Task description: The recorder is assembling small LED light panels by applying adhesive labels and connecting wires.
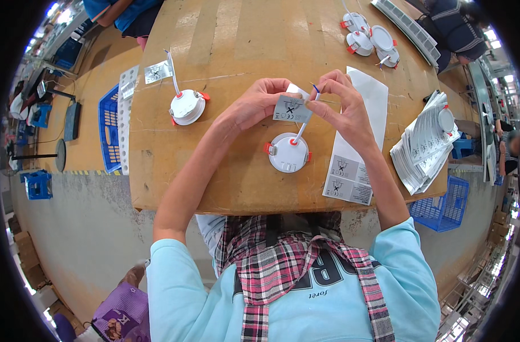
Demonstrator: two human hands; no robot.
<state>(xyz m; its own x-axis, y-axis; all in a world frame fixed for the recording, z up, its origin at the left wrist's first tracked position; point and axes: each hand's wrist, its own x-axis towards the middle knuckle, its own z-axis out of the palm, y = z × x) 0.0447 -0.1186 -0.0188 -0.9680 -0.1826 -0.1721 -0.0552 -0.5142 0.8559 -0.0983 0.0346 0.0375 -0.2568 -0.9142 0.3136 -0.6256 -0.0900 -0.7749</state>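
Note:
In front of me on the table lies a round white downlight (289,159) with red-tipped spring clips. Its white cable (301,130) rises to my fingers, with thin coloured wire ends at the tip. My left hand (259,105) pinches a silver printed label (288,108) beside the cable. With thumb and fingers, my right hand (346,108) grips the cable near its end, at the label's right edge. Under my right forearm is a white backing sheet (367,94) with several silver labels at its near end. Another downlight (187,108) at the left carries a label (158,72) on its cable.
A fanned stack of label sheets (420,157) lies at the right, a small white disc on top. Several downlights (359,43) cluster at the far right. Blue crates (108,131) flank the table (226,188). Other people are at the far side and lower left.

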